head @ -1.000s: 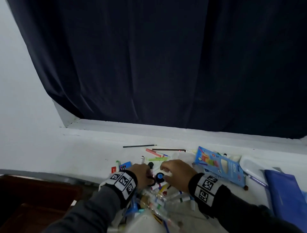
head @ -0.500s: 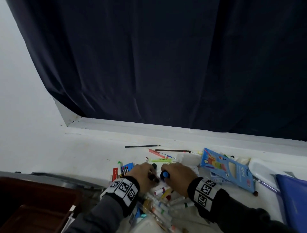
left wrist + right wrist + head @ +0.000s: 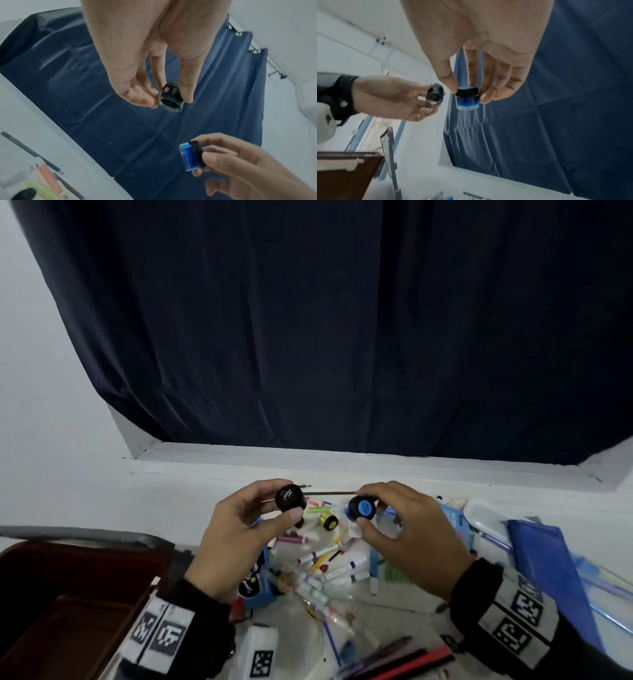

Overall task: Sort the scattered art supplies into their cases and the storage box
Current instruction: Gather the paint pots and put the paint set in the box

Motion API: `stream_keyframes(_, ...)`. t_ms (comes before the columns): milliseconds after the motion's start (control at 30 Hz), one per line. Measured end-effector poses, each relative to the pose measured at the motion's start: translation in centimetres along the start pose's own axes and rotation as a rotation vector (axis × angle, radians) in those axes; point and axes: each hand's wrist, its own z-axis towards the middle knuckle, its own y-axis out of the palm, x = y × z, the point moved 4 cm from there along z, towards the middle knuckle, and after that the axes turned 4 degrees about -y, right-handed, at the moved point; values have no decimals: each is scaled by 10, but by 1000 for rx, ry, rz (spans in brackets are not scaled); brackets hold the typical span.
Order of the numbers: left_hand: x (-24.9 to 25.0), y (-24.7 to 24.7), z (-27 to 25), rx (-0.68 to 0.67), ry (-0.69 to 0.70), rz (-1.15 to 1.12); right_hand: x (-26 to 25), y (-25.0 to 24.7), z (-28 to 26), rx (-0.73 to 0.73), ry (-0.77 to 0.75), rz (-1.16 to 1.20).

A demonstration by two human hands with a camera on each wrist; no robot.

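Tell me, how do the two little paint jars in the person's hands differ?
The black jar, pinched by the left hand, holds dark paint; the blue jar, pinched by the right hand, shows bright blue paint and a blue-topped lid. The black jar sits slightly higher. Both are small, capped, lifted off the table.

Person, two bare hands: left hand point(image 3: 236, 537), right hand point(image 3: 416, 537), no gloves or rings visible. Sleeves: dark grey to black long sleeves point(image 3: 592, 655) reaching both wrists, cuffs snug. Wrist bands: one white band per wrist, each printed with square black-and-white coded markers; left wrist band point(image 3: 159, 633) shows two markers side by side, right wrist band point(image 3: 517, 616) shows several. A white rounded device point(image 3: 323, 121) sits at the left wrist in the right wrist view.
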Motion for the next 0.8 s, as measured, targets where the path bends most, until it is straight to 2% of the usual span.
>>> stream_keyframes(133,5,11,-49,-35,18,-66,-12,-24,-42,87,82,164)
stream_keyframes(300,-22,30,-102,-29,-26,-4,-8,-23,-99,57,232,342)
stream_keyframes(400,-49,41,-127,-90,-72,161,-7,-11,-132,-32,292,365)
stream_keyframes(500,-79,54,-147,-209,-136,359,-10,5,-158,-188,276,313)
stream_keyframes(567,-95,61,-157,-262,-161,408,-10,14,-171,-296,246,235)
stream_keyframes(667,-110,67,-166,-277,-197,419,-10,25,-183,-404,208,145)
stream_keyframes(800,-118,71,-168,-264,-140,530,-14,32,-188,-498,142,64)
